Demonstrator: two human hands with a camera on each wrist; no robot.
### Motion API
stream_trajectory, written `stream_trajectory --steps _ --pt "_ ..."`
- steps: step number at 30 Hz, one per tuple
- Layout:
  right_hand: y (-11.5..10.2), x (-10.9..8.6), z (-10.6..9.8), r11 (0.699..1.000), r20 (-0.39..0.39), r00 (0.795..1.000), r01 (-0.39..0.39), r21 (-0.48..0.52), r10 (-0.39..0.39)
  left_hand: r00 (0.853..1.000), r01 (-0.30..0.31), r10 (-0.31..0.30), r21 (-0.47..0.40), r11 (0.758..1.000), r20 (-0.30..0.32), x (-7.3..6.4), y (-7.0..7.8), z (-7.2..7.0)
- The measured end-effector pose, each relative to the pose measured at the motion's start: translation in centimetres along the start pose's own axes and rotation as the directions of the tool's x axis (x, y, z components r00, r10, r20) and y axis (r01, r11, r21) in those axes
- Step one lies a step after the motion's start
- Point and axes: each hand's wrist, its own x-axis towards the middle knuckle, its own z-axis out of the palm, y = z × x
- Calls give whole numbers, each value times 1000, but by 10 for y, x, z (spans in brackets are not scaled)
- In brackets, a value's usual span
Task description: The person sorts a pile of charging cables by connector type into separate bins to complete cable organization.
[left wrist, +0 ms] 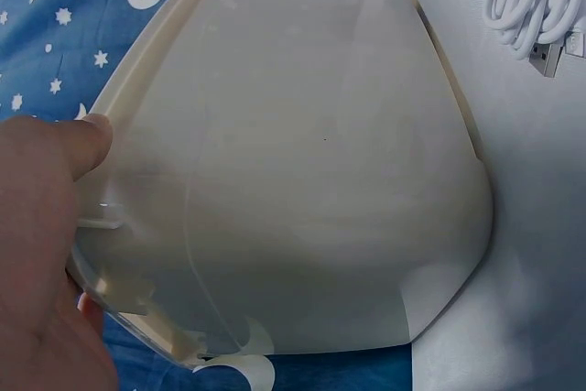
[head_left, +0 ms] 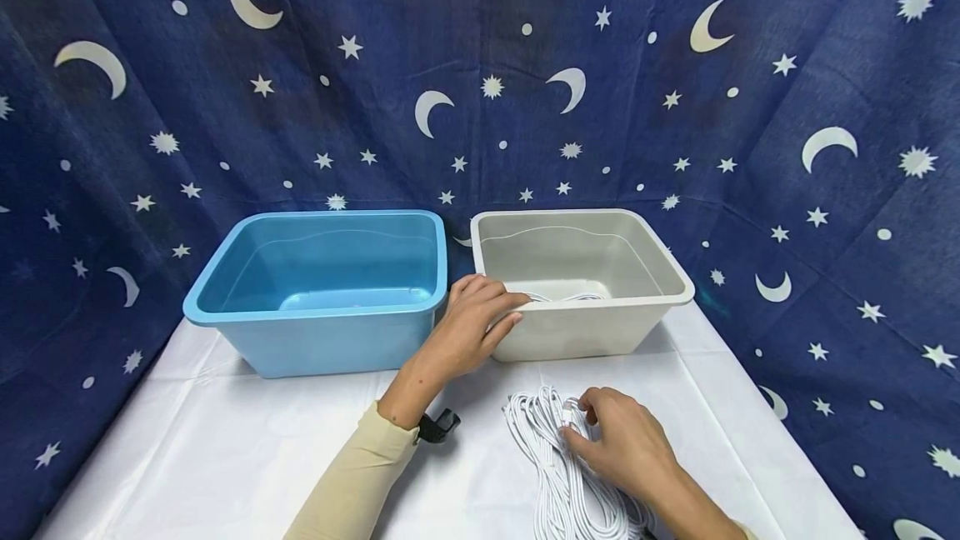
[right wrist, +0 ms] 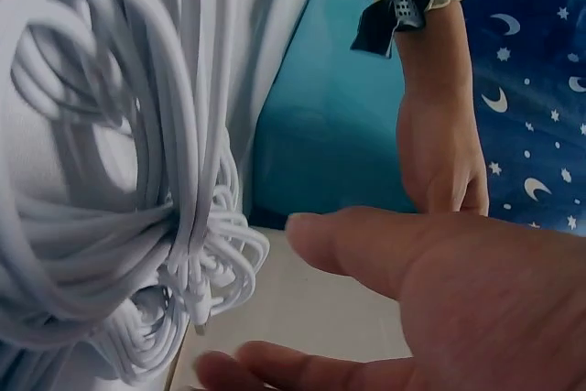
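My left hand (head_left: 471, 322) grips the near left corner of a light grey plastic bin (head_left: 585, 332), its fingers over the rim and its thumb lower down. In the left wrist view the thumb (left wrist: 87, 146) lies at the rim. Over a heap of coiled white cables (head_left: 551, 473) on the table, my right hand (head_left: 628, 444) is held with thumb and fingers apart. From the right wrist, nothing shows between that thumb (right wrist: 343, 243) and the fingers. A metal USB plug (left wrist: 547, 58) pokes out of the coils. More white cable (head_left: 585, 297) lies inside the grey bin.
A light blue bin (head_left: 322, 344) stands left of the grey one, a narrow gap between them. Both are on a white-covered table (head_left: 225, 440). A dark blue cloth (head_left: 480, 40) with moons and stars hangs behind and at the sides.
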Motion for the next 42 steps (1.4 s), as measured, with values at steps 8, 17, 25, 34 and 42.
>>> stream_trajectory --steps 8,17,25,34,42 --pt "-7 -6 7 999 59 998 -9 -40 11 1000 -10 10 3 1000 -7 0 -1 0" --pt "-9 -9 19 997 71 998 5 -73 0 1000 -5 5 -7 1000 -11 -1 -1 0" --pt "-10 -9 23 996 61 998 4 -87 1 1000 1 -1 4 1000 -2 -1 -1 0" --pt "-10 -9 26 998 56 998 1 -69 3 1000 7 -7 7 1000 7 -1 -1 0" --pt "-8 -8 28 998 46 999 0 -68 3 1000 9 -10 13 1000 11 -1 -1 0"
